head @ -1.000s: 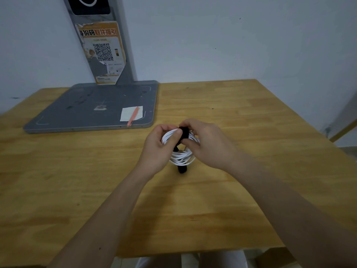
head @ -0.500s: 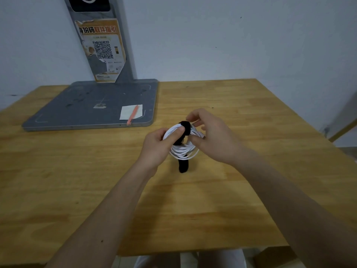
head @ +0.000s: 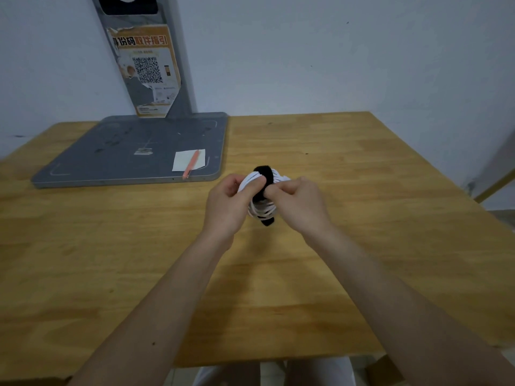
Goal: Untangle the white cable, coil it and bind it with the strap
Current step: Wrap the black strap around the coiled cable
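The white cable (head: 263, 211) is wound into a small coil held upright above the middle of the wooden table. A black strap (head: 263, 170) loops over the coil's top, and its loose end hangs below the coil. My left hand (head: 230, 206) grips the coil from the left, thumb pressed on the cable beside the strap. My right hand (head: 299, 203) pinches the strap at the coil's centre from the right. Most of the coil is hidden between my fingers.
A grey metal base plate (head: 131, 151) lies at the table's back left, with a post carrying an orange QR poster (head: 145, 71). A white note (head: 189, 160) and an orange pen (head: 191, 164) rest on the plate's near right corner. The table's right edge (head: 446, 176) runs diagonally.
My right hand has closed from spread fingers into a pinch on the strap at the coil's centre. The strap now wraps further over the coil's top.
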